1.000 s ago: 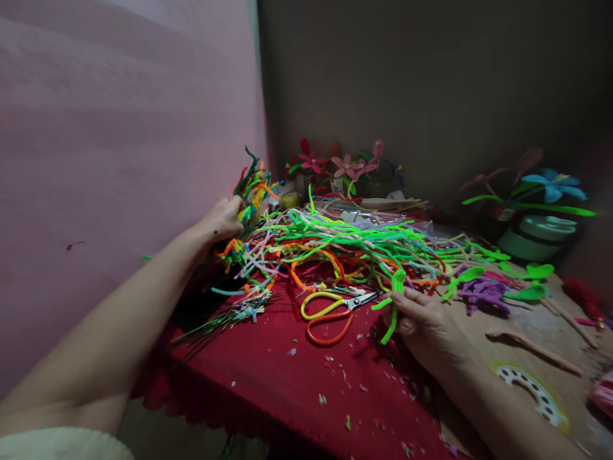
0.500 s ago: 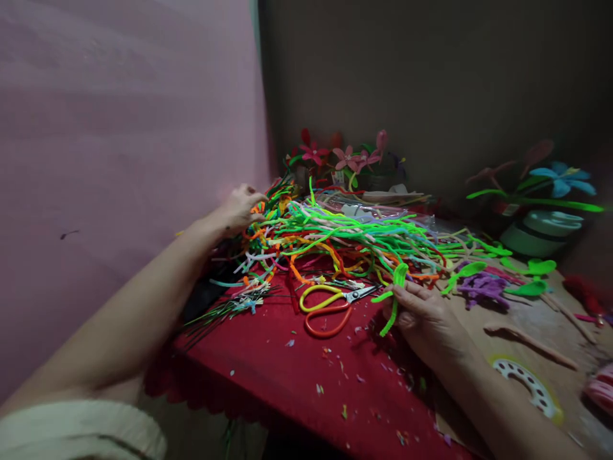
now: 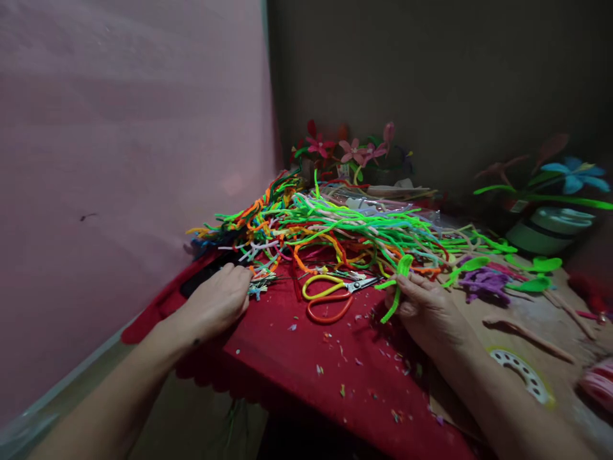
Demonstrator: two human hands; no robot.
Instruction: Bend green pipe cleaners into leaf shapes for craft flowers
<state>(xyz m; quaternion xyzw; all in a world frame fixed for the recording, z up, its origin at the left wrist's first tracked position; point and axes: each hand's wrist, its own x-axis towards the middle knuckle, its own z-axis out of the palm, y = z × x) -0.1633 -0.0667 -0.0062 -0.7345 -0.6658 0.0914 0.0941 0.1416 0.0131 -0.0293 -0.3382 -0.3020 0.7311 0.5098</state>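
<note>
One green fuzzy piece, folded at the top with two loose ends spread below: it's in my right hand, pinched between thumb and fingers, grip closed on it. It sits above the red cloth, just right of the scissors' tips.

Left hand: fingers curled, back of hand to camera, at the left part of the cloth. Can't tell if it grips anything; palm side hidden. Pale-tipped wire stems show right at its knuckles, count unclear.

Scissors: one pair, one yellow handle, one red, blades pointing right. Small scraps scattered in front, too many to count.

Behind: one big heap of pipe cleaners, mostly bright green on top, orange, red and white mixed in. Clear plastic packet behind it.

Right side, on a brown board: one purple bundle, at least three green leaves, one bent pinkish stick, one white ring-shaped piece with dark holes.

Back: I count three pink-to-red open flowers, plus one blue flower far right. Two white labels, one by each group; print too small to read.
</note>
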